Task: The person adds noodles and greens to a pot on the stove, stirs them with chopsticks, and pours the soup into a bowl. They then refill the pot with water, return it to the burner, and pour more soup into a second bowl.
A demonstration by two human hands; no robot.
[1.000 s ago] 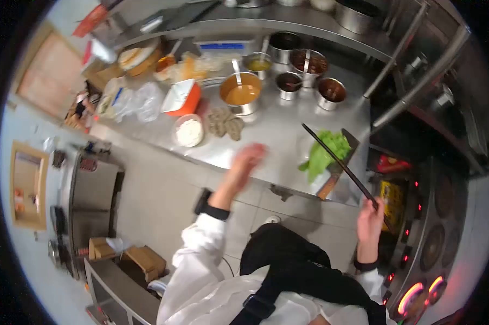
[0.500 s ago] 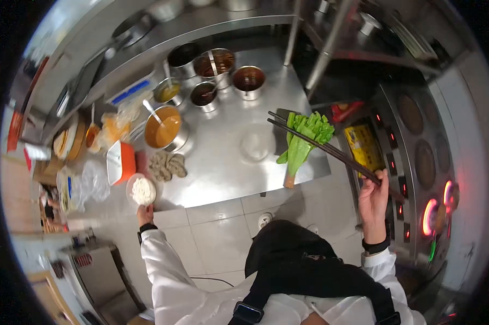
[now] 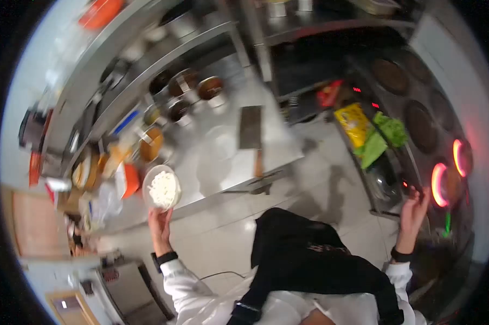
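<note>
My left hand (image 3: 160,232) grips a round bowl (image 3: 147,189) by its near rim. White strips, perhaps noodles, lie in the bowl (image 3: 164,189), which is held over the front edge of the steel table. On the other side, my right hand (image 3: 414,212) is closed at the front of the stove on dark chopsticks (image 3: 409,169), which blur into the dark stove behind them. Leafy greens (image 3: 383,140) hang at their far end, beside a yellow packet (image 3: 352,125). A cleaver (image 3: 250,127) lies on the table, its wooden handle towards me.
Several sauce pots, one with orange sauce (image 3: 150,145), stand along the back left of the steel table (image 3: 228,170). An orange-red container (image 3: 127,180) sits near the bowl. Two burners (image 3: 438,185) glow red on the stove at right. Tiled floor lies below.
My right hand has moved right with the chopsticks, carrying the greens off the cleaver towards the stove. The bowl in my left hand has come up from the table. My view has turned right.
</note>
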